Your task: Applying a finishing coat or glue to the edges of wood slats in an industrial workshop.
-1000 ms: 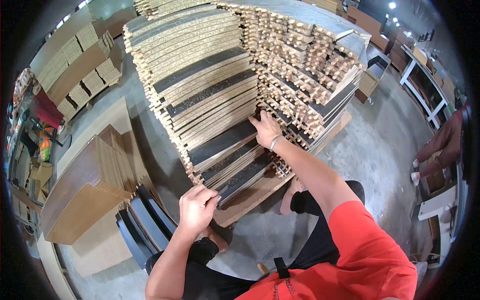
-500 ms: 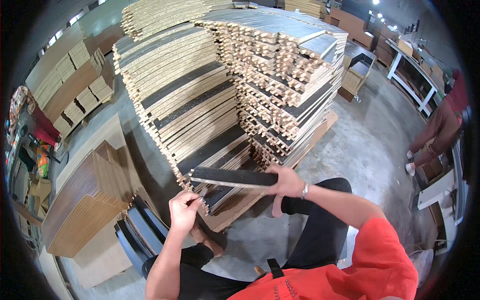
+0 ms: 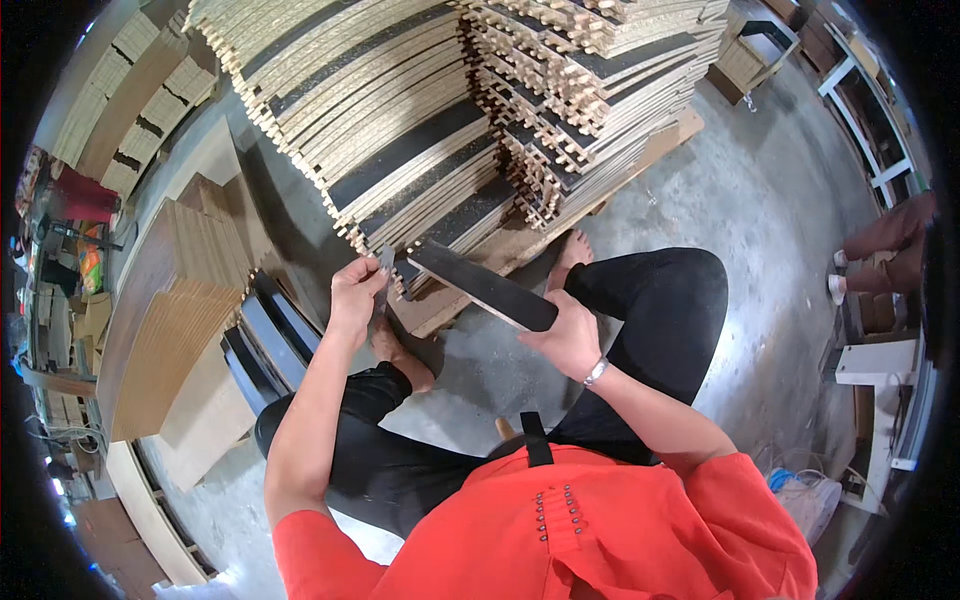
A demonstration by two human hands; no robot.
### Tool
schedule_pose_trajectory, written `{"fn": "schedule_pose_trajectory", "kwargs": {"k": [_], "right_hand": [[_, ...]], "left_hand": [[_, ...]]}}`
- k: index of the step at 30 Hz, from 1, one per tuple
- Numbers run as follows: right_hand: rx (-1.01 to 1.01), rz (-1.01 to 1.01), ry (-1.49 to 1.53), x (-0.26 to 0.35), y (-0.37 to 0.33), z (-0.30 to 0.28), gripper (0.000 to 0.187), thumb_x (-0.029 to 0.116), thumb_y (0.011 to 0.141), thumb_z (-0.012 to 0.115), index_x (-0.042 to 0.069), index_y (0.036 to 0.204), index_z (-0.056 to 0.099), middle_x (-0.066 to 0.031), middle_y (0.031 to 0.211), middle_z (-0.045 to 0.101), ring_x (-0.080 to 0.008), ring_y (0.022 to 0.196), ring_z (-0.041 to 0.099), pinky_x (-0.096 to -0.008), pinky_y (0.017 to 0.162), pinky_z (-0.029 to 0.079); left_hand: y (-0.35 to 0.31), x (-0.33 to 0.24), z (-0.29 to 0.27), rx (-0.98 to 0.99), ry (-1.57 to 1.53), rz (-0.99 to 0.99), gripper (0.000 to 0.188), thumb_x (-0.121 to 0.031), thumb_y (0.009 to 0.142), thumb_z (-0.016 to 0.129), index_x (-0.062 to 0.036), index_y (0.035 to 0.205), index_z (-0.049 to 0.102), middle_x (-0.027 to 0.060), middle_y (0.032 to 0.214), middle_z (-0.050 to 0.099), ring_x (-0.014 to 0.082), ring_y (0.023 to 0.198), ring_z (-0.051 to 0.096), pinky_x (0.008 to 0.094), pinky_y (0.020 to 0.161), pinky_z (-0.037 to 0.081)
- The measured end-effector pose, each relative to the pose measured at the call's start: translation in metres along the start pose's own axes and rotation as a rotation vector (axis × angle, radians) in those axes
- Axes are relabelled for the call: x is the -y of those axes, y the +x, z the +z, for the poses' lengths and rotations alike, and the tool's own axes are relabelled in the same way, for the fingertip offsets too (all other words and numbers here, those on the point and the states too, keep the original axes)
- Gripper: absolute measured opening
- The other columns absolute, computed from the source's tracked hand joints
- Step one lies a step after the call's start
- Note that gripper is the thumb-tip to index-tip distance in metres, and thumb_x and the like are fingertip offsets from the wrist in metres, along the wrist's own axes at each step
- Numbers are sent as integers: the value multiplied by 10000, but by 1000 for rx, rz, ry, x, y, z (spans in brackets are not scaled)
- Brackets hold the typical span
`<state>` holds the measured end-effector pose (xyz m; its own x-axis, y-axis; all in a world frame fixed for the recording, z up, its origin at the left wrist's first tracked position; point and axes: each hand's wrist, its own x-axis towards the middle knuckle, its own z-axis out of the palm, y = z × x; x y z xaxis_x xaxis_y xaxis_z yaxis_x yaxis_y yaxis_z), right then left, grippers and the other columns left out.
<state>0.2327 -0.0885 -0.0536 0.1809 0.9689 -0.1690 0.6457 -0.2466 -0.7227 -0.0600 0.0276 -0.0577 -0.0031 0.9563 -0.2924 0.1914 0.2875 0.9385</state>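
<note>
My right hand grips one end of a narrow black board strip with a pale edge. The strip slants up and left from that hand, its far end near the stack. Closed in a pinch, my left hand holds a small flat grey metal piece, blade-like in shape; its exact kind is too small to make out. A gap separates this piece from the strip's far end. Just beyond both hands rises a tall stack of chipboard strips, with wooden dowels sticking out of many ends.
The stack stands on a low wooden base. Left of me are curved brown boards and several black-and-grey curved pieces beside my knee. My bare feet rest by the base. Another person's legs show at far right, near a white frame.
My view has tipped downward. The strip's far end has swung away from my left hand, and more of its black face shows. Both hands keep their holds.
</note>
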Motion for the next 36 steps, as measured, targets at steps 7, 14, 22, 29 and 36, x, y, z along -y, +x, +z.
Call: {"fn": "schedule_pose_trajectory", "kwargs": {"k": [7, 14, 22, 29, 36], "right_hand": [[28, 56, -64, -15, 5, 21, 639, 227, 649, 830, -33, 1161, 550, -241, 1006, 625, -380, 943, 632, -418, 825, 510], [169, 45, 11, -37, 6, 39, 586, 80, 669, 752, -14, 1197, 518, -239, 1115, 550, -392, 1070, 561, -427, 917, 471], [137, 82, 171, -47, 4, 42, 627, 110, 603, 764, -27, 1162, 514, -216, 1105, 576, -352, 1055, 575, -381, 927, 456], [148, 96, 195, -29, 4, 41, 603, 75, 622, 736, -26, 1176, 521, -237, 1069, 552, -398, 1011, 565, -412, 894, 468], [147, 118, 160, -42, 2, 40, 617, 101, 630, 732, -18, 1192, 508, -229, 1105, 557, -357, 1050, 567, -385, 916, 454]], "left_hand": [[18, 49, 21, -16, -94, -216, 98, -70, 929, 541, -30, 963, 624, 11, 776, 609, 88, 658, 552, 253, 564, 430], [28, 74, 78, -79, -106, -224, 97, -58, 903, 604, -24, 982, 648, 31, 811, 616, 140, 663, 581, 288, 569, 488], [-35, 54, 144, 151, 799, 936, 44, -99, 722, 638, -129, 747, 619, 60, 695, 500, 266, 701, 593, 380, 580, 487], [75, 74, 91, -344, 931, 566, 51, -42, 721, 600, -84, 697, 617, 118, 744, 588, 315, 732, 599, 446, 659, 488], [5, 65, 134, 34, 807, 880, 73, -56, 733, 586, -110, 694, 615, 101, 731, 554, 298, 705, 579, 412, 616, 482]]}}
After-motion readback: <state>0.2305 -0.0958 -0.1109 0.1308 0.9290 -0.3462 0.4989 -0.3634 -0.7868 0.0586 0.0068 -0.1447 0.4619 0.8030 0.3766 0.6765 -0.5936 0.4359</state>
